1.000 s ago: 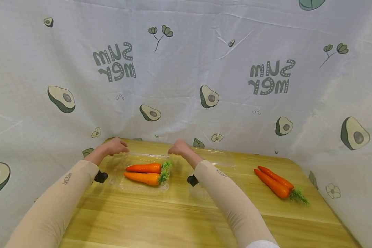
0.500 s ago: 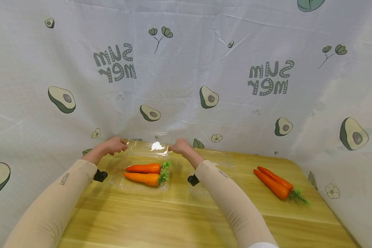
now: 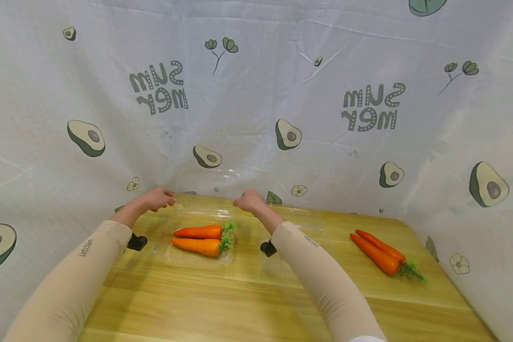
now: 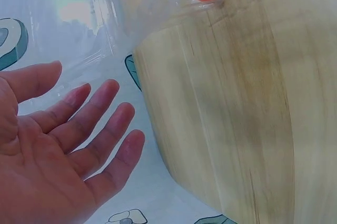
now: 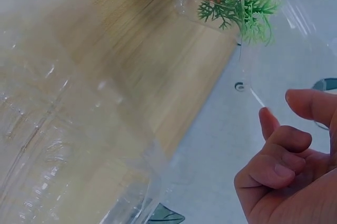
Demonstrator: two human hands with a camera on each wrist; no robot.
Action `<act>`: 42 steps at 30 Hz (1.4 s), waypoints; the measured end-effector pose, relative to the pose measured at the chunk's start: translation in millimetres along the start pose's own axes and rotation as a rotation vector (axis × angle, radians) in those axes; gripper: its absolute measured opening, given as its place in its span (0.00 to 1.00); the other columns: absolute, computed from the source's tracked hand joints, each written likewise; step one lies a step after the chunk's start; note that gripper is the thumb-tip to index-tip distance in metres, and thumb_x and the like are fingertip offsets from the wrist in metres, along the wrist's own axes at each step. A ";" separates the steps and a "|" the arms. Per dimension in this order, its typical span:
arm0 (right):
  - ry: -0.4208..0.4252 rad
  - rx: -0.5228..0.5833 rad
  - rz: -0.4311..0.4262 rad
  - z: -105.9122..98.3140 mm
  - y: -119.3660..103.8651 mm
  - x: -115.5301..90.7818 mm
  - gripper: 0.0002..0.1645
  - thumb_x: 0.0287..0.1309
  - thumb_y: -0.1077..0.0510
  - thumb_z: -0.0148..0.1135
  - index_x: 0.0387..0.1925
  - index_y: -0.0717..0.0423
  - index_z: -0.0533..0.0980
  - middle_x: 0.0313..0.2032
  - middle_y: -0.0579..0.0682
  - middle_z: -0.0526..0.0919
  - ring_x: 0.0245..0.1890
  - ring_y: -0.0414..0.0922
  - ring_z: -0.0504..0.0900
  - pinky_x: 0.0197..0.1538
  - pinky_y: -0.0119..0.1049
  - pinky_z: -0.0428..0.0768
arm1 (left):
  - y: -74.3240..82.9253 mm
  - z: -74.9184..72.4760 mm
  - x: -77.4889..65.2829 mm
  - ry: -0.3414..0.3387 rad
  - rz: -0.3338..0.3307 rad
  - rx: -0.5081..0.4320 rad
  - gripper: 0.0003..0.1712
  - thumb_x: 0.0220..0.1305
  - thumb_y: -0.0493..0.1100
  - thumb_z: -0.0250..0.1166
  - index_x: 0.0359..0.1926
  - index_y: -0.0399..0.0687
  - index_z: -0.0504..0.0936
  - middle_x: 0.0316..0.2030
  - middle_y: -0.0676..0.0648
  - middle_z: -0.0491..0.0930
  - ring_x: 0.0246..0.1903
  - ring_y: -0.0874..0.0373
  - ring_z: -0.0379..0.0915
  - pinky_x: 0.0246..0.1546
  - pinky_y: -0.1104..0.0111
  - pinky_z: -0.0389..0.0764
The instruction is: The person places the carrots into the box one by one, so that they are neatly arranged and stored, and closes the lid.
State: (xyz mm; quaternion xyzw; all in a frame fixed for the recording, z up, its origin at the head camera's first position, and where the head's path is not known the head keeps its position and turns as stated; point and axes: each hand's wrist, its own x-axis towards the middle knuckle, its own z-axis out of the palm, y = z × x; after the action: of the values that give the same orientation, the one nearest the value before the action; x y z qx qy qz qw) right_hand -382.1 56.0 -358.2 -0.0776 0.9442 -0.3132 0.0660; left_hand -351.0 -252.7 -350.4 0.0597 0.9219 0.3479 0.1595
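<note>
Two orange carrots [image 3: 198,232] with green tops lie side by side in a clear plastic box [image 3: 198,261] on the table's left half. The box's clear lid [image 3: 205,205] stands raised at the back, tilted up between my hands. At its left edge is my left hand [image 3: 157,198], palm showing and fingers loosely spread in the left wrist view, thumb overlapping the clear lid [image 4: 79,19]. My right hand [image 3: 250,201] holds the lid's right edge at the index fingertip and thumb; its other fingers are curled in the right wrist view.
A second clear plastic box [image 3: 278,267] sits to the right, partly hidden by my right forearm, its lid [image 3: 301,219] folded back. Two more carrots [image 3: 378,254] lie farther right on the wooden table [image 3: 222,304]. A printed white curtain [image 3: 256,95] hangs right behind the table.
The left box's lid has swung up from lying back low on the table to a steeper tilt against the curtain. Both hands have risen slightly; the carrots have stayed put.
</note>
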 end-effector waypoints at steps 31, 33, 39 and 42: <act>-0.002 -0.078 -0.075 -7.4 -2.1 -11.8 0.24 0.64 0.55 0.65 0.12 0.53 0.72 0.11 0.42 0.61 0.13 0.39 0.53 0.20 0.33 0.58 | -5.4 -2.6 -5.7 0.246 0.056 0.037 0.23 0.76 0.47 0.56 0.60 0.33 0.78 0.56 0.31 0.78 0.55 0.34 0.73 0.50 0.50 0.78; 0.011 -0.086 -0.087 -7.8 -1.6 -13.3 0.15 0.64 0.55 0.65 0.22 0.55 0.82 0.17 0.44 0.73 0.14 0.39 0.59 0.22 0.33 0.61 | -5.7 -2.7 -6.2 0.263 0.061 0.036 0.23 0.76 0.47 0.56 0.60 0.33 0.79 0.56 0.31 0.78 0.55 0.34 0.74 0.49 0.50 0.78; 0.031 -0.098 -0.115 -10.9 -2.5 -20.8 0.14 0.67 0.54 0.63 0.47 0.56 0.86 0.46 0.53 0.88 0.30 0.44 0.79 0.33 0.37 0.76 | -4.1 -3.4 -11.7 0.321 0.084 0.025 0.22 0.76 0.47 0.57 0.60 0.34 0.80 0.58 0.31 0.78 0.55 0.35 0.73 0.54 0.46 0.76; 0.038 -0.102 -0.126 -11.5 -2.9 -23.8 0.14 0.67 0.53 0.62 0.47 0.56 0.86 0.47 0.53 0.88 0.36 0.47 0.83 0.38 0.40 0.80 | -2.5 -2.9 -15.8 0.349 0.088 0.014 0.22 0.76 0.47 0.57 0.59 0.34 0.80 0.58 0.31 0.78 0.56 0.35 0.72 0.57 0.44 0.74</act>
State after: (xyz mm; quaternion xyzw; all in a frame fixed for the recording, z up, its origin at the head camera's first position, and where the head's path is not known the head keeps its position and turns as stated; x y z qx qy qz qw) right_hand -360.6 64.9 -345.5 -0.1343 0.9532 -0.2697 0.0244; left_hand -337.1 -259.9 -346.1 0.0400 0.9345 0.3531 -0.0185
